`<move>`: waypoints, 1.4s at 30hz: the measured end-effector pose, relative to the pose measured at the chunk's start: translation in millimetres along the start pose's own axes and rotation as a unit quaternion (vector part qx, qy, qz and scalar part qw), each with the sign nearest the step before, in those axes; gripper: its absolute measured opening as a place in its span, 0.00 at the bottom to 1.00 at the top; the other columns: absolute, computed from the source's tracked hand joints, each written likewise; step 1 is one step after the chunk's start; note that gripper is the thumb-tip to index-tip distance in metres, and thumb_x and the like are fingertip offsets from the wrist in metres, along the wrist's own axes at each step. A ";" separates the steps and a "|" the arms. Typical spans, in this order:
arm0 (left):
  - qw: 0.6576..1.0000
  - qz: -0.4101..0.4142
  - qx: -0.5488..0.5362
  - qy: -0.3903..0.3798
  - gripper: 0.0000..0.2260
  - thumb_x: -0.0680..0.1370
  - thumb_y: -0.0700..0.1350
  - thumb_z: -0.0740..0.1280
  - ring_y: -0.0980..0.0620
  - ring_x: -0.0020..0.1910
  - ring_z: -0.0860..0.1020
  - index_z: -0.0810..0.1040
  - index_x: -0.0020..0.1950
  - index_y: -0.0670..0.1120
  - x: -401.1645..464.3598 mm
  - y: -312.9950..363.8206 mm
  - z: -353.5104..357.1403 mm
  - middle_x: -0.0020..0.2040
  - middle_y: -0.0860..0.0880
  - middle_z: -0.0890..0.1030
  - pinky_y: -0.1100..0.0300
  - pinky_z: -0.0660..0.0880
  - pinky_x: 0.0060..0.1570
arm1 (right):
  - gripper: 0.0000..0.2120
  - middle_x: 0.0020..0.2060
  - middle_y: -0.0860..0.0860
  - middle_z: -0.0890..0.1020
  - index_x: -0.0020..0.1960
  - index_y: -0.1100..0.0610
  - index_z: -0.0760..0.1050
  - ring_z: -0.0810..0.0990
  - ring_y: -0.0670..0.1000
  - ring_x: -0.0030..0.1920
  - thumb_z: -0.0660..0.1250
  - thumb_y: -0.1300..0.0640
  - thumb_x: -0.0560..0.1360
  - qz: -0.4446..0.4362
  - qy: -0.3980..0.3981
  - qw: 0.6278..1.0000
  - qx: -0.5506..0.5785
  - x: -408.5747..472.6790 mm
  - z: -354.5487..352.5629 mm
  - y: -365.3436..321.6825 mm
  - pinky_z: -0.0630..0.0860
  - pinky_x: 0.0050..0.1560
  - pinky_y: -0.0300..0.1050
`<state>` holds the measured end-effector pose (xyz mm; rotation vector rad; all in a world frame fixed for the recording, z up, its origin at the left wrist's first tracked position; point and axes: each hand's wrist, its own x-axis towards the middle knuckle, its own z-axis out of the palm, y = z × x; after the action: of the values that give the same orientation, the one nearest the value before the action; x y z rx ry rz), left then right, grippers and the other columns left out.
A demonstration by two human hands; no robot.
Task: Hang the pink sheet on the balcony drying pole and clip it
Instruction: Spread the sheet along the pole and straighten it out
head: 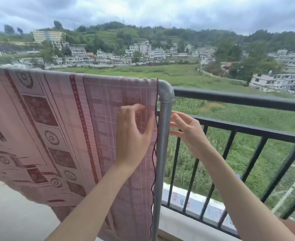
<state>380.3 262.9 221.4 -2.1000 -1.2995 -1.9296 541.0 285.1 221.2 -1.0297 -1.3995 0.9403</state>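
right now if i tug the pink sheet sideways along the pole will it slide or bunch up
Probably bunch: the pink sheet looks floppy, hanging in soft waves along its dark edge. It looks thin and light, so wind could lift it. The left hand touches it near the metal pole, where little room remains to slide.

Home balcony: black railing [239, 100] (town and fields beyond).
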 end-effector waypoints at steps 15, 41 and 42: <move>0.988 -0.024 0.137 0.068 0.12 0.75 0.46 0.67 0.59 0.48 0.72 0.71 0.55 0.45 17.2 33.0 26.0 0.49 0.52 0.73 0.74 0.67 0.51 | 0.12 0.32 0.38 0.84 0.41 0.51 0.79 0.80 0.36 0.36 0.65 0.67 0.73 -0.129 -0.296 0.946 0.031 74.5 -6.3 -24.3 0.74 0.39 0.29; 0.947 -0.046 0.220 0.231 0.05 0.76 0.38 0.64 0.65 0.33 0.74 0.71 0.42 0.46 29.2 101.4 49.1 0.34 0.58 0.74 0.76 0.67 0.36 | 0.08 0.35 0.43 0.79 0.43 0.54 0.78 0.74 0.37 0.34 0.62 0.63 0.76 -0.267 -0.157 0.948 0.076 88.6 -39.2 -29.3 0.72 0.40 0.31; 0.948 -0.057 0.219 0.226 0.06 0.76 0.38 0.64 0.65 0.33 0.74 0.71 0.42 0.47 23.8 98.8 51.7 0.34 0.58 0.75 0.76 0.67 0.36 | 0.08 0.35 0.44 0.78 0.45 0.56 0.78 0.74 0.37 0.35 0.62 0.64 0.76 -0.278 -0.157 0.945 0.063 84.7 -38.4 -20.8 0.71 0.40 0.29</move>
<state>475.7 237.8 278.6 -1.3129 -1.5714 -1.7925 576.4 359.0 269.9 -0.3519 -1.7438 0.7716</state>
